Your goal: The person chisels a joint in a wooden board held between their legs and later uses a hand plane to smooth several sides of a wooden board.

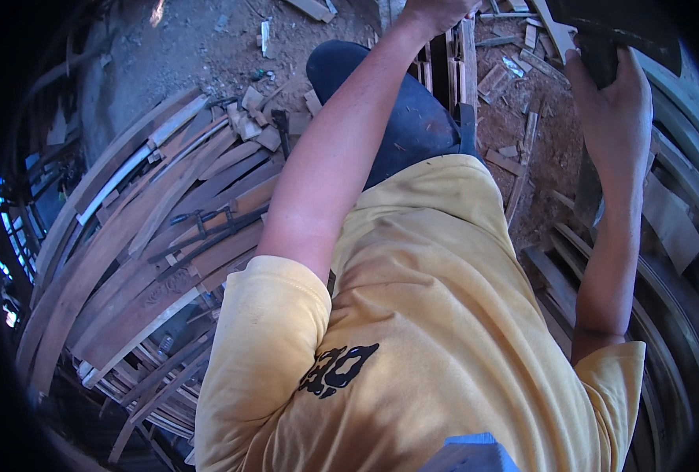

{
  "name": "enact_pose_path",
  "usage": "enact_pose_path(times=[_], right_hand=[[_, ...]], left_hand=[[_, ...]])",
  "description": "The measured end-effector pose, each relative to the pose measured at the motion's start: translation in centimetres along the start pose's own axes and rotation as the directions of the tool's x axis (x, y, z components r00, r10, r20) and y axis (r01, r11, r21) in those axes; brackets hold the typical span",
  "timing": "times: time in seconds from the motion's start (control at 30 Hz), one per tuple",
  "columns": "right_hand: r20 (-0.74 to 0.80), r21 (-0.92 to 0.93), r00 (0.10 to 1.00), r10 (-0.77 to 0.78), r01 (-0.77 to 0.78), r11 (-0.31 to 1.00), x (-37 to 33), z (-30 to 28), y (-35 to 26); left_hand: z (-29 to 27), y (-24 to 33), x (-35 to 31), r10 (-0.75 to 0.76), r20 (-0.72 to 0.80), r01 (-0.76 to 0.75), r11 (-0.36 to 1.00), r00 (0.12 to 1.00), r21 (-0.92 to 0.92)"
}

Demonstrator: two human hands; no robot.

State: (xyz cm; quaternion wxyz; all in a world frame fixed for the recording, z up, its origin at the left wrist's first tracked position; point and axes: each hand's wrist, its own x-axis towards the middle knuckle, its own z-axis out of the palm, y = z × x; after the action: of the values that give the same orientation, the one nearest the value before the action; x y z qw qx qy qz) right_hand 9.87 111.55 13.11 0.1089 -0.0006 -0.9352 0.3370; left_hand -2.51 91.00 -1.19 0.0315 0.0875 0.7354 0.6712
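My left arm stretches forward over my dark blue trouser leg (401, 118). My left hand (438, 11) sits at the picture's top edge, above a frame of upright wooden slats (461, 59). Its fingers are cut off by the edge, so its grip is hidden. My right hand (613, 90) is raised at the upper right with its fingers wrapped over a dark curved block (629, 35). A pale wooden strip (556, 30) pokes out just left of that hand. My yellow shirt (428, 315) fills the lower middle.
A big stack of long curved wooden boards (137, 236) lies at my left, with dark metal bars (208, 228) on top. More curved boards (672, 236) run down the right side. Wood offcuts (495, 79) litter the dirt ground (208, 39) ahead.
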Motion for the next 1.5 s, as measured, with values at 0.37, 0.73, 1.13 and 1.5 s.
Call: enact_pose_path(times=[0.37,0.73,1.13,1.5], right_hand=[[0.227,-0.143,0.974,-0.011,0.045,0.989,0.5,3.3,0.7],[0.271,-0.165,0.959,-0.086,0.134,0.977,0.4,4.2,-1.6],[0.229,-0.095,0.963,-0.142,0.167,0.981,-2.6,4.7,-0.4],[0.292,-0.164,0.945,-0.148,0.202,0.965,-2.7,5.3,0.9]], left_hand=[[0.6,0.8,-0.8,0.257,0.228,-0.234,0.964,0.939,-0.124],[0.5,-4.6,-3.3,-0.104,0.181,0.169,0.903,0.978,-0.395],[-0.7,-3.0,-5.7,0.258,0.217,-0.289,0.949,0.941,0.126],[-1.3,-3.1,-5.9,0.246,0.301,-0.322,0.917,0.921,0.236]])
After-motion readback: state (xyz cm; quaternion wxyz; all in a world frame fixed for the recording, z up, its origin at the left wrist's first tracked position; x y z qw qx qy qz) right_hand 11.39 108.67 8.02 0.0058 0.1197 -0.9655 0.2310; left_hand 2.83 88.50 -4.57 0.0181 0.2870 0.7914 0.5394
